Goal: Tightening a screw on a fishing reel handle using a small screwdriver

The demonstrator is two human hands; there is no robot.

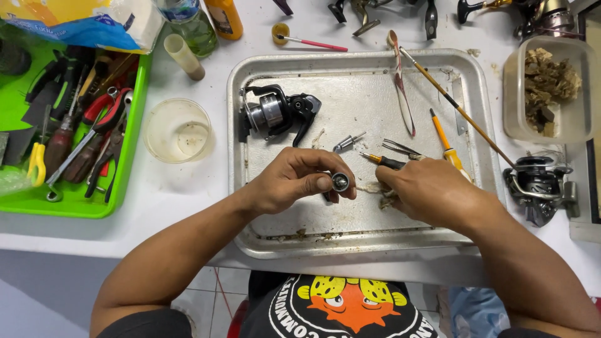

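Note:
My left hand (pixel 294 181) pinches a small round metal reel part (pixel 340 181) between thumb and fingers, over the metal tray (pixel 357 238). My right hand (pixel 426 188) grips a small screwdriver (pixel 383 161) with a black and yellow handle, and a dirty wad of cloth (pixel 382 193) lies under its fingers. The screwdriver tip points left, toward the part. A black and silver fishing reel body (pixel 275 114) lies on the tray's far left. A small metal piece (pixel 347 142) and tweezers (pixel 400 148) rest just beyond my hands.
A green tray (pixel 75 203) of pliers and screwdrivers sits at the left. Near it stand a clear plastic cup (pixel 178 130) and bottles (pixel 194 25). A yellow screwdriver (pixel 447 147), a thin brush (pixel 457 106), another reel (pixel 538 184) and a plastic tub of scraps (pixel 551 87) are on the right.

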